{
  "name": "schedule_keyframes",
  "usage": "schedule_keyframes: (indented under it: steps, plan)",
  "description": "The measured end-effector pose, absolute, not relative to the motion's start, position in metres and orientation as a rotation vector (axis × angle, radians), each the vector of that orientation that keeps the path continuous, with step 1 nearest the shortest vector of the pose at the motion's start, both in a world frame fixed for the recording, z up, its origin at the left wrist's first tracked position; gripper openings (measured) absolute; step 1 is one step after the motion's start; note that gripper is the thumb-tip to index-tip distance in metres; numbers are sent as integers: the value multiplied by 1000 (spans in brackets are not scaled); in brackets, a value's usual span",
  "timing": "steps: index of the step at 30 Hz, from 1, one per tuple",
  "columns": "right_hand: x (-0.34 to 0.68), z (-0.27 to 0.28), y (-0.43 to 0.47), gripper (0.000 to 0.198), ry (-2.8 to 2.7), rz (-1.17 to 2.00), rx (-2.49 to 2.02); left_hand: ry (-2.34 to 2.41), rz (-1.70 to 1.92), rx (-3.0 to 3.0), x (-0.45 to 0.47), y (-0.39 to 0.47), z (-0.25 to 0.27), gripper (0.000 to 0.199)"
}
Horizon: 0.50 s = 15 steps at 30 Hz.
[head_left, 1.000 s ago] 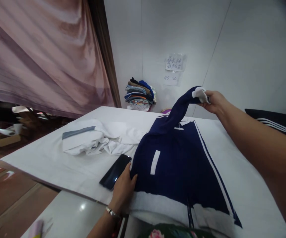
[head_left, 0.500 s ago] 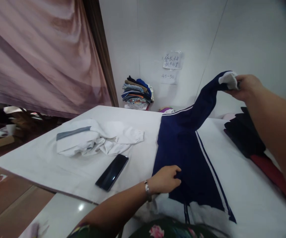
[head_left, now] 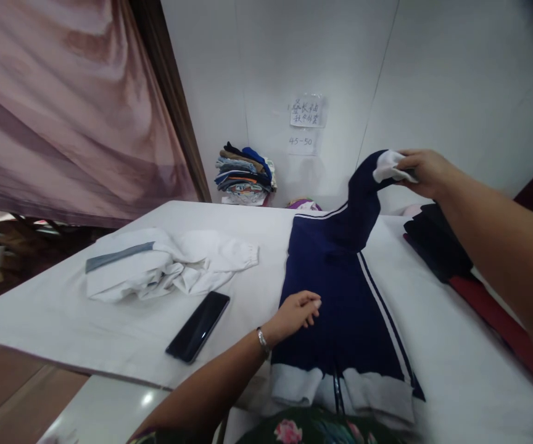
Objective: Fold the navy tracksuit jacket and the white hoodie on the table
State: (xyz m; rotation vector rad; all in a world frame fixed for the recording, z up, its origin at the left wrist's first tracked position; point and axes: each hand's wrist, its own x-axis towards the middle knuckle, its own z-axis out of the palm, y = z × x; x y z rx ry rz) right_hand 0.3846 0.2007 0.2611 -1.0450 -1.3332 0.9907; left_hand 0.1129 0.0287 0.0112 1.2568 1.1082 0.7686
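Note:
A navy jacket (head_left: 335, 308) with white side stripes, a light grey hem and a zip lies across the white table in front of me. My right hand (head_left: 421, 172) pinches the white cuff (head_left: 389, 168) of one sleeve and holds it raised at the far right, so the sleeve bends upward. Over the body of the jacket is my left hand (head_left: 297, 314), its fingers curled together with nothing in them; whether it touches the cloth is unclear. A bracelet (head_left: 263, 340) circles the left wrist.
Left on the table lies a crumpled white garment (head_left: 128, 271) with a grey stripe, near a black phone (head_left: 198, 327). Folded clothes are stacked (head_left: 243, 176) by the wall. Dark folded garments (head_left: 437, 243) and red cloth (head_left: 488, 308) lie right. Handwritten paper (head_left: 307, 111) hangs behind.
My right hand has brought the raised cuff left and slightly lower. My left hand's fingers have curled in, and it has moved a little left and up over the jacket. The view has shifted slightly.

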Motion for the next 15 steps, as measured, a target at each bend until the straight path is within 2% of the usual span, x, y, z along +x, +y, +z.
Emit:
schedule_keyframes:
  steps: [3, 6, 10, 12, 15]
  plan:
    - [352, 262, 168, 37, -1644, 1090, -1097, 1107, 906, 1020, 100, 40, 12, 38]
    - [312, 233, 118, 42, -2090, 1225, -1058, 990, 955, 768, 90, 49, 6, 47]
    - [260, 149, 45, 44, -2614, 911, -907, 900, 967, 568, 88, 53, 1, 55]
    - [242, 108, 21, 49, -2838, 792, -926, 904, 968, 542, 90, 54, 0, 51]
    - [230, 75, 8, 51, -2986, 773, -921, 930, 998, 535, 91, 53, -2, 32]
